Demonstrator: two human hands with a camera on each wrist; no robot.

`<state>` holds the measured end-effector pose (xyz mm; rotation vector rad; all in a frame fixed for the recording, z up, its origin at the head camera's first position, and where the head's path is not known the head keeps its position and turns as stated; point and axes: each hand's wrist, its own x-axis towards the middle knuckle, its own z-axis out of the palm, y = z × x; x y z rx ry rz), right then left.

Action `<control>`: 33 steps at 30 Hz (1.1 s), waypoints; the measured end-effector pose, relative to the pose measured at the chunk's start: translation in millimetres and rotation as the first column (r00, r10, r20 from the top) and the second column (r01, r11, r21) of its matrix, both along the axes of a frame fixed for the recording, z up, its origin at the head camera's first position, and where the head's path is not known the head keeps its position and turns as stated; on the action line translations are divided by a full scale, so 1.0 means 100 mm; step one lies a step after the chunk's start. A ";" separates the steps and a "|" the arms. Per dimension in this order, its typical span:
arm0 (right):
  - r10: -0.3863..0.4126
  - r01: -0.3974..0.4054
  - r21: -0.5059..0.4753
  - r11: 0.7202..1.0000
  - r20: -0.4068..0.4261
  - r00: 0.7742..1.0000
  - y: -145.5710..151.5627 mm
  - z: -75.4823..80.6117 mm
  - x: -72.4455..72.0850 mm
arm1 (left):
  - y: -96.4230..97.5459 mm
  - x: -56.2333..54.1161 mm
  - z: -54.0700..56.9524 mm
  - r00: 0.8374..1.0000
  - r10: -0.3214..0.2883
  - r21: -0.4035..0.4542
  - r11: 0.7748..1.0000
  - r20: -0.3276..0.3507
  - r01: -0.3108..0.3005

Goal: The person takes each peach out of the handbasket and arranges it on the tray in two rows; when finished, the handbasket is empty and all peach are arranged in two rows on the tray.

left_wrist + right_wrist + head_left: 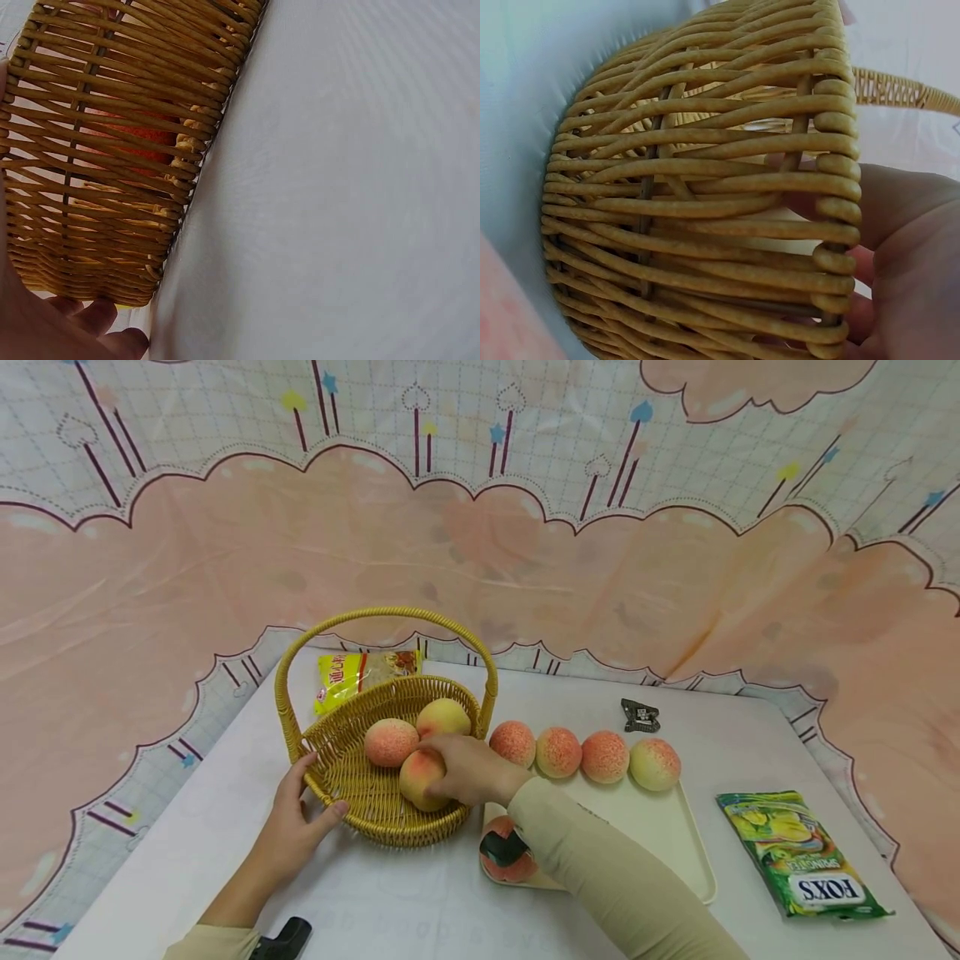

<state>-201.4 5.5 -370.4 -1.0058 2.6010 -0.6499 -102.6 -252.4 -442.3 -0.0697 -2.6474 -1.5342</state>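
A wicker basket (352,777) with a tall arched handle holds three peaches. Reaching in over its right side, my right hand (468,768) grips one peach (422,781), thumb and fingers around it. Behind that lie a redder peach (390,742) and a yellowish peach (444,717). My left hand (292,827) holds the basket's near left side, thumb at the rim. In the left wrist view, the fingers (97,319) wrap round the woven wall. Through the weave a red peach (135,142) shows. The right wrist view has the basket wall (705,187) partly covering my right hand.
Right of the basket is a cream tray (675,852), with several peaches (558,752) along its far edge and another peach (498,868) at its near left corner, partly covered by the wrist camera. Around them lie a yellow food packet (341,677), a small black packet (640,716) and a green FOX'S bag (806,856).
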 end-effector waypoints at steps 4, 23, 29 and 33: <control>-0.006 0.006 0.022 1.000 -0.017 1.000 -0.01 -0.01 0.01 | 0.01 0.00 0.01 1.000 0.000 0.000 1.000 -0.003 0.000; 0.014 -0.010 0.062 0.998 -0.057 0.998 0.00 -0.01 0.03 | 0.01 0.00 0.01 1.000 0.001 0.004 1.000 0.001 -0.001; 0.008 -0.008 -0.024 1.000 -0.007 1.000 0.04 0.01 0.04 | 0.01 0.00 0.02 1.000 0.004 0.002 1.000 0.008 -0.004; 0.000 0.002 -0.080 0.997 0.028 1.000 0.08 0.07 0.07 | 0.01 0.00 0.02 1.000 0.004 -0.004 1.000 0.005 -0.004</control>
